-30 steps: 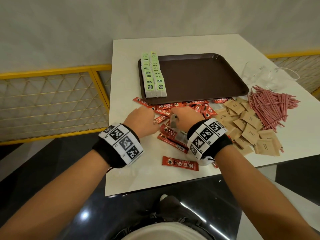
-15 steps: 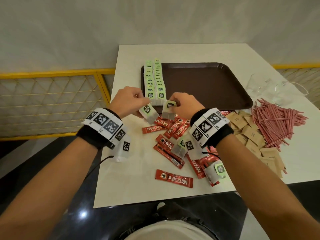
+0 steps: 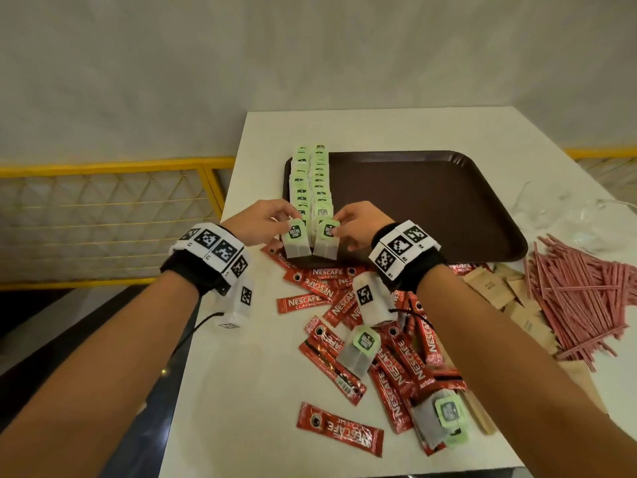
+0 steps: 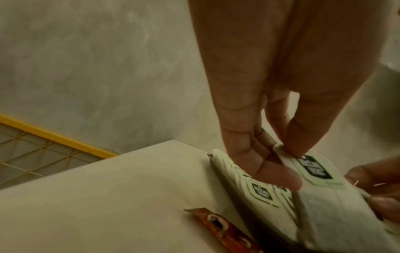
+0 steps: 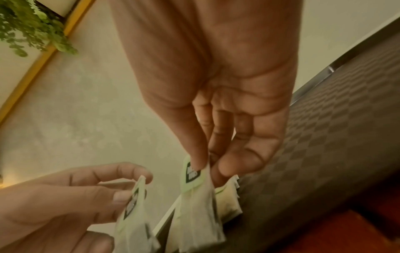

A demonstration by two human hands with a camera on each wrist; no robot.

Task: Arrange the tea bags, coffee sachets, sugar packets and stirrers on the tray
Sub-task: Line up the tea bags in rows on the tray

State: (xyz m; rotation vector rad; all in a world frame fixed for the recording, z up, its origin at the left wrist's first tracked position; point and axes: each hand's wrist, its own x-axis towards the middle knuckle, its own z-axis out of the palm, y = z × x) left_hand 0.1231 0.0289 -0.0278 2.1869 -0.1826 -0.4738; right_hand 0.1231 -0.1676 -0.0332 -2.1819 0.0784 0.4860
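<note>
Dark brown plastic tray (image 3: pixel 431 201): two rows of green-tagged tea bags (image 3: pixel 312 181) at 9 o'clock. Left hand (image 3: pixel 256 220) and right hand (image 3: pixel 358 225) each pinch one bag at the rows' 6 o'clock end.

Two rows of green-tagged tea bags (image 3: pixel 312 181) are lined along the left edge of the brown tray (image 3: pixel 431 201) at frame centre, and two more tea bags (image 3: pixel 310 239) are held upright at the tray's near edge. Red coffee sachets (image 3: pixel 372 343) and loose tea bags (image 3: pixel 360 350) are scattered below, with brown sugar packets (image 3: pixel 496 291) and pink stirrers (image 3: pixel 582 294) piled at right.
</note>
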